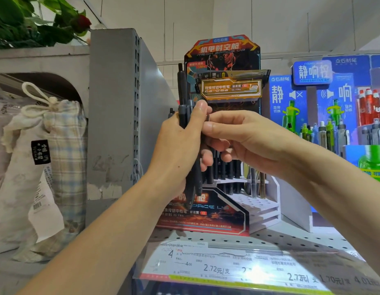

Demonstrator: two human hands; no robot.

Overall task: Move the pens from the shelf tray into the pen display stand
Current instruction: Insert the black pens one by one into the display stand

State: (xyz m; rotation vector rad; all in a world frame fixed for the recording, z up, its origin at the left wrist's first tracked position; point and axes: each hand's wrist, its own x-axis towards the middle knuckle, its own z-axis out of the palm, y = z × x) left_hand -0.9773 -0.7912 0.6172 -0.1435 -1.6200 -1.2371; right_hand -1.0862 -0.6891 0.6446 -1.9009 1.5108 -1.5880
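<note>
My left hand [180,145] is shut on a bunch of dark grey pens [183,99], held upright in front of the pen display stand [208,213]. One pen sticks up higher than the others. My right hand [238,137] reaches in from the right and pinches at the bunch with thumb and forefinger beside my left thumb. The stand is black, red and orange, with a tall printed back card [225,54] and stepped white rows of holes [255,204]. Several dark pens [227,173] stand in its back rows, partly hidden behind my hands. The shelf tray is not visible.
A blue display [334,99] with green, grey and red pens stands to the right. A grey perforated shelf upright [114,103] rises on the left, with cloth drawstring bags [46,145] beyond it. Price labels [238,267] line the perforated shelf edge below.
</note>
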